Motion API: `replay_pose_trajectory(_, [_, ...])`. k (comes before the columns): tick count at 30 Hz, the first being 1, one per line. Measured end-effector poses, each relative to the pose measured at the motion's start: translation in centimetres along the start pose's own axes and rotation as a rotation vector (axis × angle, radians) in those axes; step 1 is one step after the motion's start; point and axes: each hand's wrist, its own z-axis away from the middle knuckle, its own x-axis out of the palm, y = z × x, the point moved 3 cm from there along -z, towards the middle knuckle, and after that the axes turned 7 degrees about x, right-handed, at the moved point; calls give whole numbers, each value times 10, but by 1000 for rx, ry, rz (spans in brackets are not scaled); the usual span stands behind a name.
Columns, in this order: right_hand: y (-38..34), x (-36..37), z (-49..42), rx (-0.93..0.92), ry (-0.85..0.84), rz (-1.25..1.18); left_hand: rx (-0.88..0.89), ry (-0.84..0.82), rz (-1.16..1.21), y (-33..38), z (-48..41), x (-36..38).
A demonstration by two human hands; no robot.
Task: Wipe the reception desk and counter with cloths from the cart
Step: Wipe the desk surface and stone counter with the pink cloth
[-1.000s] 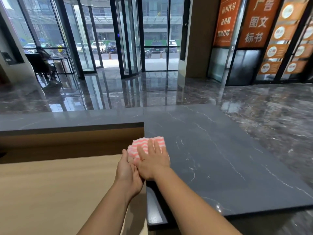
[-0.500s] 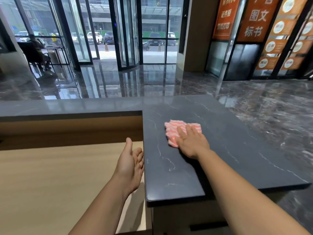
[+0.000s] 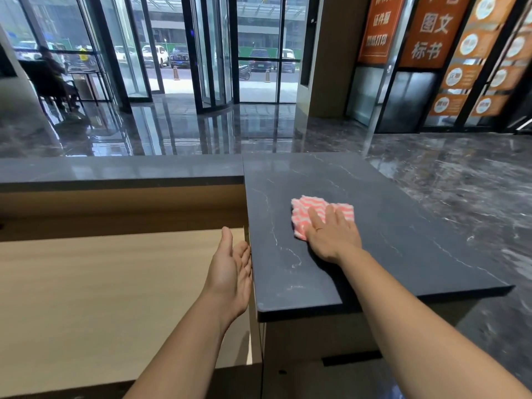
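A folded pink-and-white striped cloth (image 3: 305, 210) lies on the dark marble counter (image 3: 388, 240). My right hand (image 3: 331, 234) presses flat on the cloth's near right part, fingers straight. My left hand (image 3: 230, 272) is open, palm turned right, fingers against the counter's left edge above the lower wooden desk (image 3: 100, 298). It holds nothing.
The counter's raised ledge (image 3: 115, 171) runs left along the back of the wooden desk. Beyond lies a glossy marble lobby floor (image 3: 446, 174), glass revolving doors (image 3: 213, 53) and orange signs (image 3: 426, 30) at the right. A person sits at a table (image 3: 51, 76) far left.
My right hand slid the cloth from the counter's left edge rightward to the middle of the counter. My left hand came off the cloth and now rests open at the counter's edge.
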Motion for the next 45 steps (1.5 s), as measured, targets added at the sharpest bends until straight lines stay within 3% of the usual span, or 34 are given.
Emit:
replay_pose_trajectory(9, [-83, 27, 71, -314, 21, 75, 114, 129, 100, -11, 11, -5])
replay_pose_trajectory(13, [-75, 25, 72, -358, 17, 46, 150, 220, -15, -13, 18, -11])
replay_pose_trajectory(18, [-17, 11, 48, -212, 19, 40, 150, 237, -265, -10, 27, -5])
replay_pose_trajectory(22, [42, -2, 27, -47, 25, 22, 146, 152, -471, -11, 32, 2])
replay_pose_trajectory(28, [89, -9, 24, 163, -1, -27, 144, 110, -618, -6, 36, 4])
replay_pose_trajectory(32, [61, -3, 44, 138, -10, -32, 123, 101, -530, -10, 38, 2])
replay_pose_trajectory(41, [-52, 34, 114, -239, 50, 43, 89, 241, -221, -16, 56, 0])
replay_pose_trajectory(45, [-63, 37, 129, -339, 78, 41, 95, 304, -137, -11, 58, 4])
